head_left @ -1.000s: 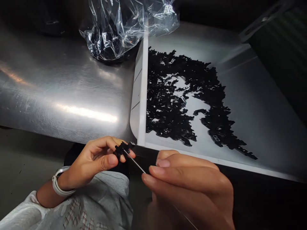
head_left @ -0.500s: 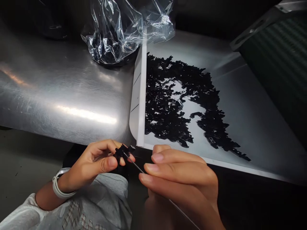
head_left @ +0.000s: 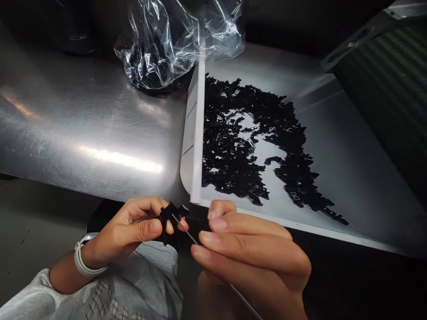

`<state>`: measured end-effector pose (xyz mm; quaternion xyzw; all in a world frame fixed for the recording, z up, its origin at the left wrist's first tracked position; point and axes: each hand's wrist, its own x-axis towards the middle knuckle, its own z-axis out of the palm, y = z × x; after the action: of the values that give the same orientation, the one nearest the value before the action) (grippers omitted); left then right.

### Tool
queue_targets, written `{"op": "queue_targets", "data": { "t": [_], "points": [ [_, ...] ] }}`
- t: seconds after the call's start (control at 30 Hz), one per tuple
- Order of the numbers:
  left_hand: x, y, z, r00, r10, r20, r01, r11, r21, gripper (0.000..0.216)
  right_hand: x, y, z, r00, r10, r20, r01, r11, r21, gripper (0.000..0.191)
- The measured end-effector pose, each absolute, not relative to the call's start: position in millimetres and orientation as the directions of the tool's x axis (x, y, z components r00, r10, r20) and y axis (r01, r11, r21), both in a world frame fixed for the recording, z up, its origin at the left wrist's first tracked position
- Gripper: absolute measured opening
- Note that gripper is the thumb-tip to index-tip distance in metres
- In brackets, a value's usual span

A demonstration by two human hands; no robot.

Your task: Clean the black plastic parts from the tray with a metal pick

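Between the thumb and fingers of my left hand [head_left: 133,227] is a small black plastic part [head_left: 171,215] with an uneven, notched outline. My right hand [head_left: 253,249] pinches a thin metal rod [head_left: 245,298], whose rear end runs out below the hand toward the bottom of the picture. The rod's front end meets the black part; whether it goes into it or only touches its surface I cannot tell. Both hands are closed and held in front of the table edge, below the white tray's near corner.
A white tray [head_left: 350,178] holds a heap of similar black plastic parts [head_left: 233,151]. Left of it lies a scratched steel tabletop [head_left: 83,124]. A clear plastic bag [head_left: 160,49] with dark contents rests behind, partly over the tray's left wall. A metal bracket [head_left: 353,44] juts in at upper right.
The black part has turned slightly in my left fingers, and more of it shows below them. My right hand and the rod have shifted a little, with the rod's angle steeper.
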<state>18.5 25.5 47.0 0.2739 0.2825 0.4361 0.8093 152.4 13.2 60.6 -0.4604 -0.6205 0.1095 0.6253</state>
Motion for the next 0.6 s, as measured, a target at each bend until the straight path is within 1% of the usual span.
{"op": "queue_targets", "data": {
  "t": [0.07, 0.2, 0.27, 0.37, 0.47, 0.53, 0.6],
  "points": [
    [18.8, 25.8, 48.0, 0.461, 0.859, -0.224, -0.559, 0.477, 0.679, 0.021, 151.4, 13.1, 61.2, 0.179, 0.697, 0.695, 0.444, 0.573, -0.689, 0.026],
    [20.1, 24.4, 47.8, 0.496, 0.838, -0.229, -0.555, 0.508, 0.659, 0.024, 150.3, 12.8, 61.3, 0.275, 0.663, 0.696, 0.459, 0.546, -0.701, 0.031],
    [20.7, 23.2, 46.8, 0.513, 0.829, -0.222, -0.551, 0.517, 0.655, 0.023, 153.7, 11.0, 61.5, 0.266, 0.696, 0.667, 0.465, 0.514, -0.721, 0.031],
    [21.1, 22.0, 45.2, 0.524, 0.827, -0.201, -0.565, 0.515, 0.645, 0.021, 158.9, 6.7, 62.8, 0.199, 0.74, 0.642, 0.474, 0.501, -0.724, 0.026],
    [20.8, 22.4, 45.3, 0.509, 0.835, -0.208, -0.566, 0.507, 0.65, 0.022, 157.4, 5.1, 63.9, 0.227, 0.737, 0.636, 0.463, 0.493, -0.737, 0.024],
    [20.4, 23.3, 46.4, 0.496, 0.838, -0.226, -0.562, 0.509, 0.652, 0.023, 154.8, 6.9, 63.5, 0.259, 0.719, 0.645, 0.446, 0.503, -0.74, 0.029],
    [20.1, 24.1, 47.6, 0.495, 0.837, -0.232, -0.564, 0.513, 0.647, 0.023, 154.3, 10.5, 61.9, 0.236, 0.687, 0.687, 0.457, 0.546, -0.703, 0.034]
  ]
}}
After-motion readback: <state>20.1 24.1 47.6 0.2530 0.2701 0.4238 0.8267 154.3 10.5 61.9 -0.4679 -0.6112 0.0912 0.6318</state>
